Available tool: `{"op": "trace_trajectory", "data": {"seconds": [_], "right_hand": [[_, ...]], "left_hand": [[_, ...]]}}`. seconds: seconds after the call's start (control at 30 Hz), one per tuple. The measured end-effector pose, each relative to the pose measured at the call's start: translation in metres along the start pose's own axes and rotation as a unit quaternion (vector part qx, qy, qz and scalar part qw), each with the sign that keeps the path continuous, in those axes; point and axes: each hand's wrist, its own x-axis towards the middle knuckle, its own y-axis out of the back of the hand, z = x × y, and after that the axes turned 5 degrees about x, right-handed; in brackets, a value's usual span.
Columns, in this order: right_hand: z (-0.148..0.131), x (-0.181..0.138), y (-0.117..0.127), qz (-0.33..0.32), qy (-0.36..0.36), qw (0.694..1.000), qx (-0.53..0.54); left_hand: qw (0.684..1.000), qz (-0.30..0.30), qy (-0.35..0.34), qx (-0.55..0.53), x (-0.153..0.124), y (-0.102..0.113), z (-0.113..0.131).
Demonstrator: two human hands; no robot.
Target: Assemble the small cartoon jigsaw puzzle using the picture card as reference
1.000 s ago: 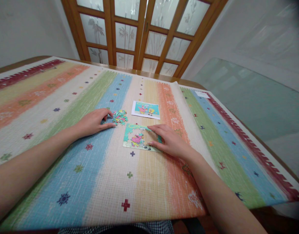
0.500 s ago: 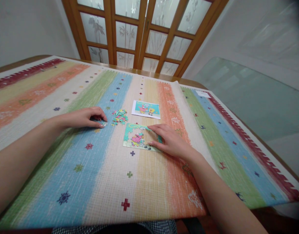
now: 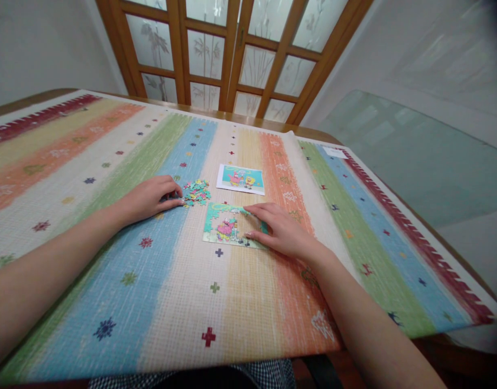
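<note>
My left hand (image 3: 161, 197) rests on the cloth with curled fingers. Its thumb and fingertips are closed together at the left edge of a loose pile of jigsaw puzzle pieces (image 3: 197, 192), with a small piece at the tips, partly hidden. To the right of the pile and nearer me lies a partly assembled jigsaw puzzle (image 3: 222, 227), its border joined and a pink figure at its left. My right hand (image 3: 276, 229) lies over the puzzle's right side, thumb and fingers apart and touching it. Behind the puzzle is a reference picture card (image 3: 242, 180) with cartoon figures.
A striped tablecloth (image 3: 183, 302) covers the table. Near the far right edge lies a white slip of paper (image 3: 334, 153). Beyond the table stand wood-framed glass doors (image 3: 227, 59), and a pale glass panel (image 3: 418, 156) is at the right.
My left hand has slid right, from the cloth beside the pile to the pile's edge, bringing the small piece there. My right hand stays on the puzzle. The view has shifted slightly.
</note>
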Motion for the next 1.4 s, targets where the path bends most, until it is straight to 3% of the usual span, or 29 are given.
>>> {"op": "trace_trajectory", "data": {"seconds": [0.13,0.27,0.43,0.57,0.73,0.97,1.2,1.4], "right_hand": [[0.001,0.0,0.0,-0.002,-0.003,1.0,0.002],[0.003,0.001,-0.001,0.01,-0.004,1.0,0.012],[-0.011,0.007,-0.007,0.136,0.017,0.991,-0.001],[-0.033,0.012,-0.016,0.155,0.067,0.986,0.009],[-0.051,0.017,-0.027,0.186,0.089,0.978,0.031],[-0.056,0.02,-0.031,0.205,0.037,0.976,0.062],[-0.055,0.022,-0.034,0.183,-0.001,0.974,0.133],[-0.024,0.021,-0.022,0.228,0.017,0.973,0.017]], "left_hand": [[0.997,0.018,-0.044,0.06,-0.002,0.002,-0.001],[0.988,0.056,-0.045,0.137,-0.007,0.008,0.007],[0.978,0.144,-0.098,0.117,-0.004,0.007,0.058],[0.959,0.161,-0.198,0.126,0.004,-0.007,0.098],[0.939,0.225,-0.231,0.123,0.006,-0.018,0.109],[0.948,0.216,-0.215,0.094,0.005,-0.02,0.111],[0.949,0.214,-0.218,0.079,0.005,-0.023,0.112],[0.967,0.151,-0.2,0.048,0.004,-0.027,0.11]]}}
